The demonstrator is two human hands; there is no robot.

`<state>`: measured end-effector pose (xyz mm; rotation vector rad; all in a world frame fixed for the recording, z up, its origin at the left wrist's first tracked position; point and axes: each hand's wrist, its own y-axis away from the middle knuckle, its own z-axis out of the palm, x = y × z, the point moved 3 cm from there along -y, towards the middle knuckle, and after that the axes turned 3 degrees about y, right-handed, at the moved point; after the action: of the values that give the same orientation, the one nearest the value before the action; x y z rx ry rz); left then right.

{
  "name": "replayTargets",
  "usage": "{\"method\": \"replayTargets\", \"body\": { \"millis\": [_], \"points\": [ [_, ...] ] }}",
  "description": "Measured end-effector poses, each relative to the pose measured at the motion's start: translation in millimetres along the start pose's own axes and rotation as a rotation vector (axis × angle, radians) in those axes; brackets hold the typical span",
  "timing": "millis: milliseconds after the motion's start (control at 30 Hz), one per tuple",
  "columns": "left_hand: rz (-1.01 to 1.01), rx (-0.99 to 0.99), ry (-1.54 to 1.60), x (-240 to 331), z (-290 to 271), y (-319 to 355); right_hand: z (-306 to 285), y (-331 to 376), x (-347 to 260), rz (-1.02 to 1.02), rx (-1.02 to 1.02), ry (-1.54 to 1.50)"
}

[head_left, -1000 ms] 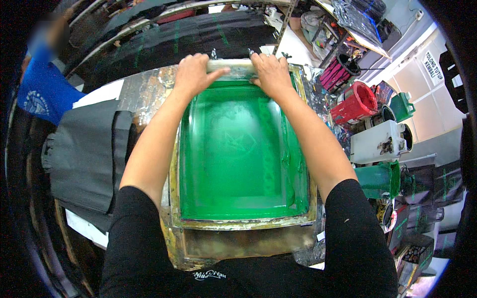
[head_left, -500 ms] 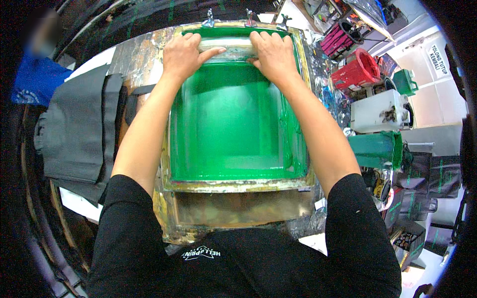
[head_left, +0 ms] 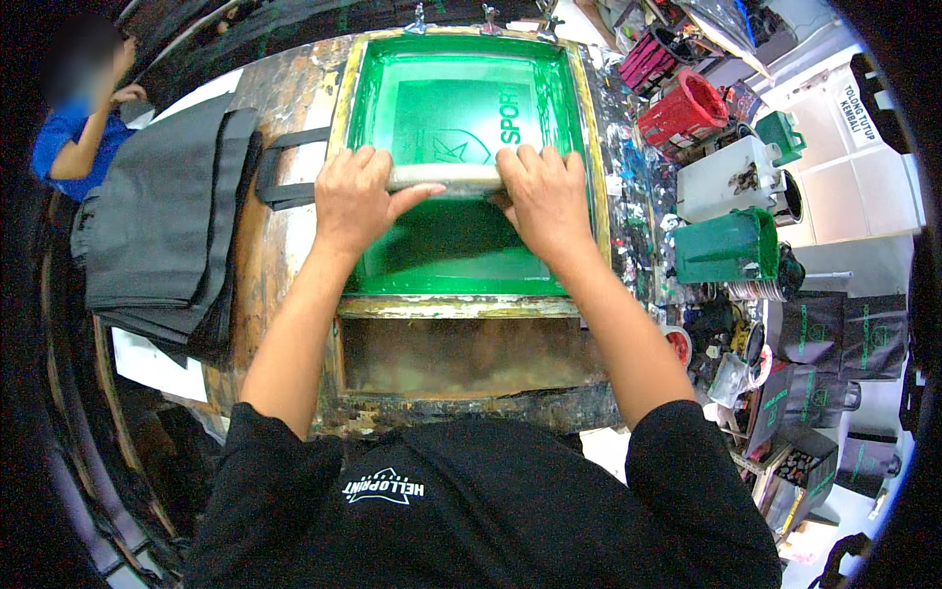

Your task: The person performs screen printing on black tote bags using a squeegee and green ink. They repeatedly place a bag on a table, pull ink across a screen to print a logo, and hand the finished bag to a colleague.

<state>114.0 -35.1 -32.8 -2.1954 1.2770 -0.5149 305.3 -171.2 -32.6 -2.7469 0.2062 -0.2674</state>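
Both my hands grip a squeegee (head_left: 453, 179) with a pale handle, lying crosswise over the middle of a printing screen. My left hand (head_left: 355, 204) has its fingers wrapped over the left end, thumb stretched along the handle. Over the right end curl the fingers of my right hand (head_left: 543, 204). Green ink coats the mesh (head_left: 388, 93) inside the paint-crusted screen frame (head_left: 461, 307). Beyond the squeegee, an emblem and lettering show through the mesh. The squeegee's blade is hidden, and its shadow falls on the near part of the mesh.
Metal clamps (head_left: 491, 20) stand at the frame's far edge. Left lie stacked black fabric bags (head_left: 162, 236) and a black strap (head_left: 289, 167); a person in blue (head_left: 74, 142) is beyond. Right are a red bucket (head_left: 682, 113), a white container (head_left: 726, 182) and a green bucket (head_left: 721, 247).
My hands have drawn the squeegee from the screen's far end toward me to its middle. The emblem and lettering now show behind it. More of the person in blue is visible.
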Motion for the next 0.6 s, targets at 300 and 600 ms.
{"method": "replayTargets", "body": {
  "millis": [300, 600],
  "points": [
    [0.019, -0.047, 0.057, 43, -51, 64, -44, 81, -37, -0.032, -0.045, -0.003],
    [-0.082, 0.038, 0.241, 42, -62, 93, -55, 86, -42, -0.001, -0.137, -0.093]
  ]
}}
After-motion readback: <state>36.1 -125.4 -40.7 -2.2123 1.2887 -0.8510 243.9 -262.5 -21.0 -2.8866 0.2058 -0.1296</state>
